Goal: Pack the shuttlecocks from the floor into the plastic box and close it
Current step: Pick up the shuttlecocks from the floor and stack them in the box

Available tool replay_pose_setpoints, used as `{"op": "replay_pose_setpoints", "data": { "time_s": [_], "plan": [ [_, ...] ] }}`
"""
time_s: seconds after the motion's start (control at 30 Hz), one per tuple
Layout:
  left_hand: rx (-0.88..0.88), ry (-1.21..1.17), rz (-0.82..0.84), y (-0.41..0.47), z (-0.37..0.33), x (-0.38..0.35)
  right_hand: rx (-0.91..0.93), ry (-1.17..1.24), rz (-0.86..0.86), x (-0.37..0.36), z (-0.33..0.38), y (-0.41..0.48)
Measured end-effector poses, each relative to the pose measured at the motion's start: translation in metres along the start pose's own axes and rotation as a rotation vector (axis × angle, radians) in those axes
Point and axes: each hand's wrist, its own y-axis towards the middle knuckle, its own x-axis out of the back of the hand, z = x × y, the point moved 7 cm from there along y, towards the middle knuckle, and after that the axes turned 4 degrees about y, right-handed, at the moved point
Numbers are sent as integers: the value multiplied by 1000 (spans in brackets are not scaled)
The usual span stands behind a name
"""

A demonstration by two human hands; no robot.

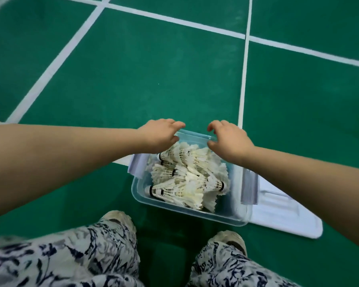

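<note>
— Curled, both of them: my left hand [160, 135] and my right hand [229, 139] arch over the far rim of the clear plastic box [187, 211], fingers beyond the rim, thumbs on the near side. Whether they truly clamp it, I cannot tell.

— What sits closest to you?

— My knees, in white trousers with a dark blue print [71, 257]. Just past them are my beige shoes [118, 218] on the floor, toes towards the box.

— And the shuttlecocks?

— The white feathered shuttlecocks [187, 179] lie heaped inside the box, cork ends pointing different ways, filling most of it.

— Is it closed?

— No, it is open. The pale translucent lid [288, 218] lies flat on the floor, touching the box on my right, partly hidden under my right forearm. Greyish latches [250, 189] stand out from the box's left and right walls.

— And further off?

— Green court floor [143, 83], crossed by white lines [245, 69]; one of them runs up to the box's far right corner.
</note>
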Motion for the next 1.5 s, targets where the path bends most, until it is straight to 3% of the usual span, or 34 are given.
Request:
{"op": "replay_pose_setpoints", "data": {
  "time_s": [0.17,0.37,0.7,0.87,1.1,1.2,1.33,1.5],
  "plan": [
    [28,-114,-66,2,10,4,-25,19,63,-18,3,-9],
    [-39,-99,54,-8,15,-16,-27,28,107,-34,15,-24],
    [-64,-205,103,-15,23,-22,-23,24,104,-42,24,-32],
    [-97,-212,123,-14,27,-24,-31,54,182,-43,25,-26],
    [69,-243,-119,-10,74,6,-87,186,149,-25,38,13],
    [143,-210,-148,-7,102,5,-98,207,149,-30,47,41],
    [154,-151,-60,1,120,-8,-118,139,232,-56,51,65],
    [126,-65,174,7,125,-53,-178,131,326,-90,44,81]
  ]
}}
